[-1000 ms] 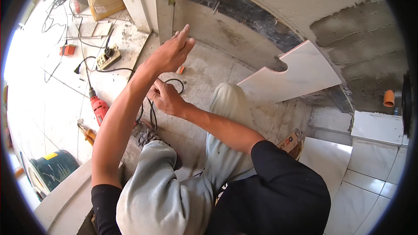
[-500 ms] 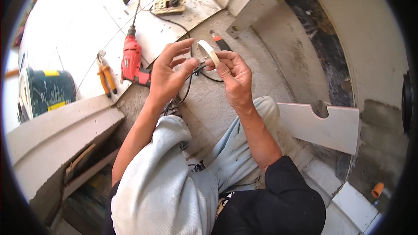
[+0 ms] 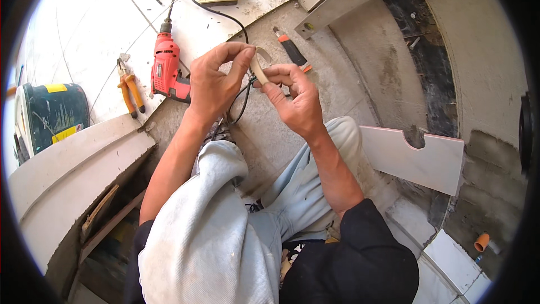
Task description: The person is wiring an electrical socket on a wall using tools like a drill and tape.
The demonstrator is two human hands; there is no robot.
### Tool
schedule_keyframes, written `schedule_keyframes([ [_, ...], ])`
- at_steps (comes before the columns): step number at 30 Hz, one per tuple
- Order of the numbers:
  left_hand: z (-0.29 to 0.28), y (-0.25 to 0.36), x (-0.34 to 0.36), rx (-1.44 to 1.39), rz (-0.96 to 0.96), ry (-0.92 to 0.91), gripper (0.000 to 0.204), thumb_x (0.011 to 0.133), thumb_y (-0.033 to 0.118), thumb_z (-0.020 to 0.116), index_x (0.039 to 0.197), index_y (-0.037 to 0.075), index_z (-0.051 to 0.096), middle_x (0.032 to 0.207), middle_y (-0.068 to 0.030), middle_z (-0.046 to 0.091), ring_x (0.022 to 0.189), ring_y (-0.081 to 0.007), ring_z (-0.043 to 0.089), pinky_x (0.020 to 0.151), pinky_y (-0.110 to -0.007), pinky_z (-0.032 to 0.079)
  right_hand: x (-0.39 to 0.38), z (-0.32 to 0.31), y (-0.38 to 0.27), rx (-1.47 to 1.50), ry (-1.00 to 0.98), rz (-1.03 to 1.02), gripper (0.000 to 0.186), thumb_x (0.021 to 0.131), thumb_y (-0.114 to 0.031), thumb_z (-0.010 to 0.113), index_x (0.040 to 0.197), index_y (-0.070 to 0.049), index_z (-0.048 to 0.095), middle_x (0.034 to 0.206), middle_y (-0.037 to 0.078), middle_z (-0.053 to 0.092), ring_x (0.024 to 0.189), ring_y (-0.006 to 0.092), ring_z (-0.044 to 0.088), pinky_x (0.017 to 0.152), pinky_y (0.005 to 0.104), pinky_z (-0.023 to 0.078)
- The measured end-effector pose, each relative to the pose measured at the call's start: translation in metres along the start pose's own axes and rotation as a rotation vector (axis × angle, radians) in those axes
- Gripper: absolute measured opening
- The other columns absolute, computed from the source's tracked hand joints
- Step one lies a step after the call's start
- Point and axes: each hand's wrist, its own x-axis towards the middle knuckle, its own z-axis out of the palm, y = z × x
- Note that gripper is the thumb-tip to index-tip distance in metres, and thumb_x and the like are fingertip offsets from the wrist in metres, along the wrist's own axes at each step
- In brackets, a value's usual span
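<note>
Left hand (image 3: 216,79) has closed in, joining the right hand (image 3: 295,100) in pinching a pale ring (image 3: 258,70) at upper center; a red drill (image 3: 166,67) lies upper left.

Strong light coming from left, glare washing out white tiled floor (image 3: 73,50); recess (image 3: 107,267) at lower left sinking into shadow. Hands (image 3: 211,84) (image 3: 295,101) showing fairly sharp. Fisheye bending straight edges, blackness ringing view.

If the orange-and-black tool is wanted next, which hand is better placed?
Right hand, probably: it is nearer the orange-and-black tool than the left hand, though both hold the pale curved band.
</note>
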Motion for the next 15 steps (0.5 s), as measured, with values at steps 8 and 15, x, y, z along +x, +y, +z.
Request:
schedule_keyframes([
  [8, -0.001, 0.008, -0.007, 0.171, 0.121, -0.045, 0.012, 0.094, 0.010, 0.068, 0.100, 0.000, 0.069, 0.083, -0.0118, 0.071, 0.072, -0.0182, 0.068, 0.069, -0.030, 0.054, 0.028, 0.006, -0.019, -0.304, -0.037, -0.056, 0.058, 0.088, -0.034, 0.075, 0.128, 0.003, 0.055, 0.114, 0.013, 0.063, 0.103, 0.0202, 0.062, 0.092, 0.0322, 0.050],
  [15, -0.001, -0.004, -0.014, -0.198, -0.330, -0.013, 0.017, 0.100, 0.016, 0.062, 0.102, 0.001, 0.068, 0.084, -0.0051, 0.068, 0.073, -0.0136, 0.065, 0.067, -0.029, 0.053, 0.012, 0.005, -0.009, 0.158, -0.081, 0.306, 0.035, 0.091, -0.026, 0.066, 0.113, 0.003, 0.063, 0.094, 0.005, 0.065, 0.084, 0.0102, 0.057, 0.078, 0.0267, 0.048],
])
